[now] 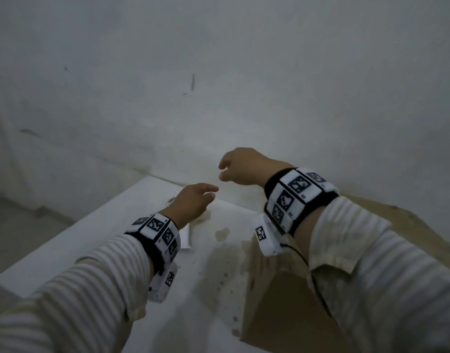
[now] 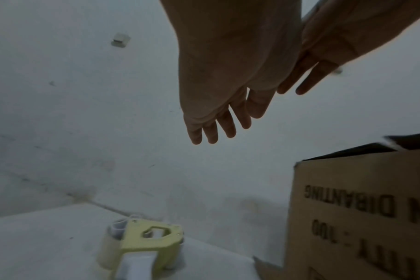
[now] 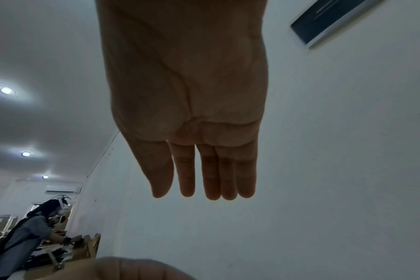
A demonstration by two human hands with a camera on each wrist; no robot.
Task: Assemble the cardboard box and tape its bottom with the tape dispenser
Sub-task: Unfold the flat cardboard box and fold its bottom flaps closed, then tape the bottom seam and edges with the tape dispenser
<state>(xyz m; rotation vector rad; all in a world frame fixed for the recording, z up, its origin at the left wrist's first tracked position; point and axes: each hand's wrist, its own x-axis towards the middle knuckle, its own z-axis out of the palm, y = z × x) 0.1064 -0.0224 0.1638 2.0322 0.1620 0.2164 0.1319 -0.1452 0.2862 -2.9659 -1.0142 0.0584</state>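
A brown cardboard box (image 1: 274, 301) with printed black letters (image 2: 360, 208) stands on the white table (image 1: 91, 238) at the right, partly under my right forearm. The yellow-green tape dispenser (image 2: 144, 244) with its clear tape roll lies on the table below my left hand; the head view hides most of it. My left hand (image 1: 195, 200) hovers above the dispenser with straight fingers (image 2: 218, 121), empty. My right hand (image 1: 240, 166) is raised higher, near the wall, its fingers (image 3: 213, 170) relaxed and holding nothing. Neither hand touches the box.
A white wall (image 1: 218, 85) rises right behind the table. Brownish stains (image 1: 222, 234) mark the tabletop near the box. The table's left edge drops to grey floor (image 1: 20, 225). Far off in the right wrist view, another person (image 3: 24, 236) bends over a workbench.
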